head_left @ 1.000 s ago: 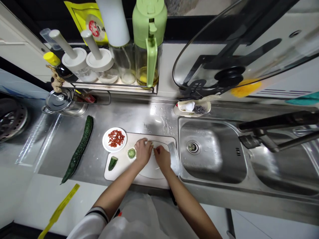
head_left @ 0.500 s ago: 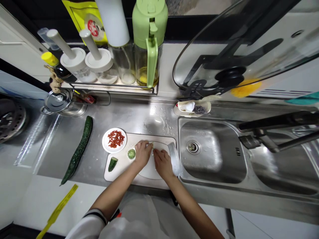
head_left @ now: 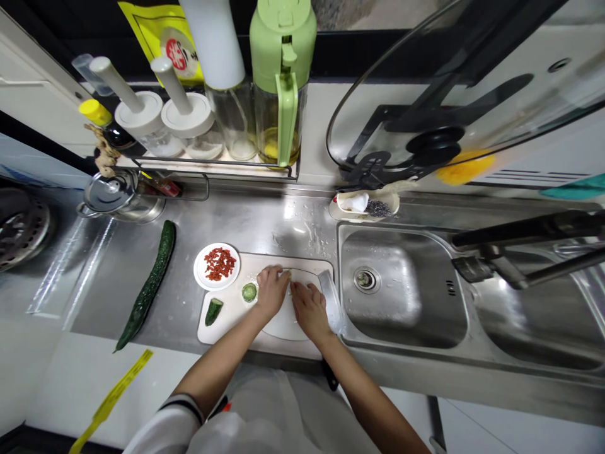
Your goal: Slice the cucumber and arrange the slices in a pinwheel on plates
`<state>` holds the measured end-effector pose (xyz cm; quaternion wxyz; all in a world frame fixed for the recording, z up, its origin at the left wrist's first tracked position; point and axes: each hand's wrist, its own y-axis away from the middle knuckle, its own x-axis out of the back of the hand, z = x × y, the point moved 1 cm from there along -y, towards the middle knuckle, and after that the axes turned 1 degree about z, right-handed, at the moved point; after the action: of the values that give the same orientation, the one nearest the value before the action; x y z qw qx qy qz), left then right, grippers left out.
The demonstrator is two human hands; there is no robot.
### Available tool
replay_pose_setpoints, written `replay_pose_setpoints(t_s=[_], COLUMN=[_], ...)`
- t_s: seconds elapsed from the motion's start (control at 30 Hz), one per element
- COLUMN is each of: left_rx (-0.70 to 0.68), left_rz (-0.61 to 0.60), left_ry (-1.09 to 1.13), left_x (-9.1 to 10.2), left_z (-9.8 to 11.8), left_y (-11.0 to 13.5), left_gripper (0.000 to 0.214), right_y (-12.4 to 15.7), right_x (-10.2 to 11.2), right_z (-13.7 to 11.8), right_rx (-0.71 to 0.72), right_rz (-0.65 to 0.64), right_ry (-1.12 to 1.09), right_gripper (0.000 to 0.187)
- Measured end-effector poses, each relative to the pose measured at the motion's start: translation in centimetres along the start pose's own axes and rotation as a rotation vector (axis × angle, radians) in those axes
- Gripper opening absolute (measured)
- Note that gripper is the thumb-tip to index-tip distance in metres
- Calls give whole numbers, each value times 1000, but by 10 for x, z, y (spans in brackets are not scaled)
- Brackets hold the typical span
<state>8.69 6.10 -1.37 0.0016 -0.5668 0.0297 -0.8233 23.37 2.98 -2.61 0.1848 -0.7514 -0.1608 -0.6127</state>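
Over the pale cutting board (head_left: 231,325), my left hand (head_left: 273,292) and my right hand (head_left: 309,310) meet fingertip to fingertip. Both are closed in a pinch around something small, pale green and thin that the fingers mostly hide. Left of my left hand lies a round cucumber slice (head_left: 249,292), with a cucumber end piece (head_left: 213,311) farther left. A knife (head_left: 332,304) rests along the board's right side, its dark handle partly behind my right forearm. At the board's upper left corner is a white plate (head_left: 200,277) of small red pieces (head_left: 220,263).
A whole cucumber (head_left: 147,290) lies on the steel counter (head_left: 265,221) at left. The sink (head_left: 401,284) adjoins the board on the right, under a black faucet (head_left: 520,233). Behind stand a lidded pot (head_left: 113,192) and a rack (head_left: 227,165) with jars and an oil jug (head_left: 282,82).
Almost nothing differs. Both hands stay together over the board, with only a slight shift of the fingers.
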Motion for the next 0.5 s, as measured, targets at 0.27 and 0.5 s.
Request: replay_pose_setpoints(t_s=[0.27,0.5], left_rx=[9,0], left_rz=[0,49], left_ry=[2,38], left_x=[-1,4], left_z=[0,1], left_y=[0,0], left_gripper=[23,22], right_y=[1,0], right_x=[-4,3], right_z=[9,9], right_rx=[67,70], right_rz=[-9,-24], right_ry=[29,0], right_gripper=[44,44])
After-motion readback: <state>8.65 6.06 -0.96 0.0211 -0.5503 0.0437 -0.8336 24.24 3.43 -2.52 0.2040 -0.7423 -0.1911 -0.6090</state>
